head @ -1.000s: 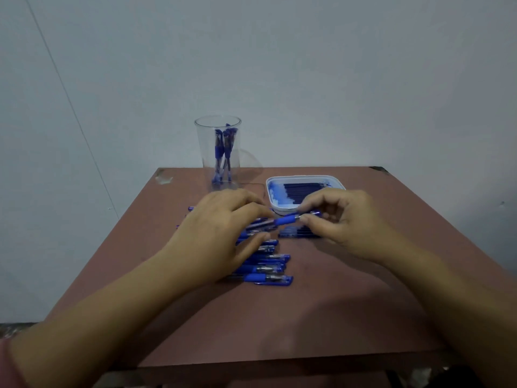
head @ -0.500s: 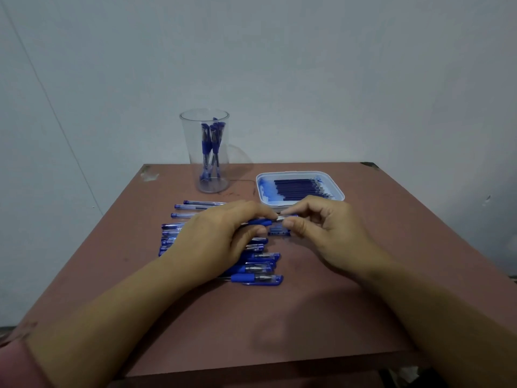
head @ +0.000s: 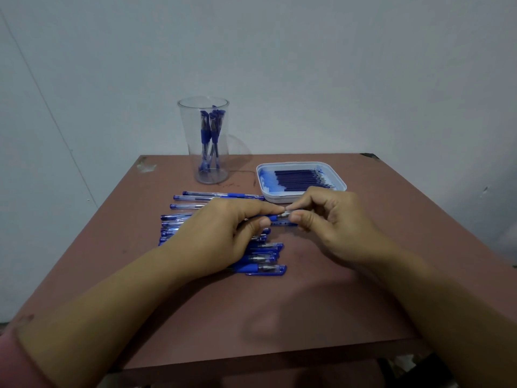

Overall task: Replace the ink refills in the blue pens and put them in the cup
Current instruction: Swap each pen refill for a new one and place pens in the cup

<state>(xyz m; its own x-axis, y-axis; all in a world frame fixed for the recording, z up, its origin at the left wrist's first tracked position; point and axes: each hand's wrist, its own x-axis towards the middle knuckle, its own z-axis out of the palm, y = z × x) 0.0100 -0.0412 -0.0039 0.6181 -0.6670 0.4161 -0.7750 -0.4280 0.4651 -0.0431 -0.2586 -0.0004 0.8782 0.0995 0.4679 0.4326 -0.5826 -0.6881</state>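
Pen [head: 272, 218], frame centre: left hand [head: 223, 231] grips barrel, right hand [head: 335, 219] pinches tip; I judge unscrewing; fresh refill [head: 302, 177] next.

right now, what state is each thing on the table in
clear cup: upright, a few blue pens inside
white tray: open, dark refills lying in it
held pen: gripped by left hand, tip end pinched by right hand
loose pens: lying side by side on the table

Dim, bluish cast; soft shadows under forearms on tabletop [head: 321, 303]; wide-angle bending at edges; slight blur near the bottom corners.
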